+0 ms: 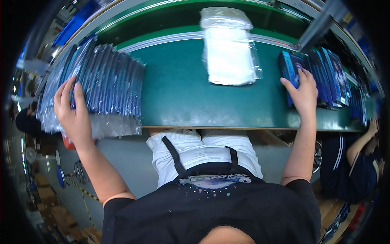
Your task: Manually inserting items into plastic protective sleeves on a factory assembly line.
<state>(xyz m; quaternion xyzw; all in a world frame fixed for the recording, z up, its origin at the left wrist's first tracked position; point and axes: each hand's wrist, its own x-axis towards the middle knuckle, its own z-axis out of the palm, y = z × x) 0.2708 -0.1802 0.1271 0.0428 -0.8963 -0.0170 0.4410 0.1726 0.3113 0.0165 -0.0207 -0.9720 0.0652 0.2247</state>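
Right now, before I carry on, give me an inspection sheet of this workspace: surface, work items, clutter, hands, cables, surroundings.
Surface: green bench top, bare in its middle front.
Work items: row of plastic-wrapped boxes at left; pile of clear bags at centre back; dark blue boxes without visible wrapping at right.
Clutter: cardboard boxes off the bench, lower left.
Hands: left hand at the wrapped row, grip unclear; right hand open, thumb spread, at the leftmost dark blue box.
Cables: nothing seen.
Surroundings: co-worker at far right; stool with blue seat at left.
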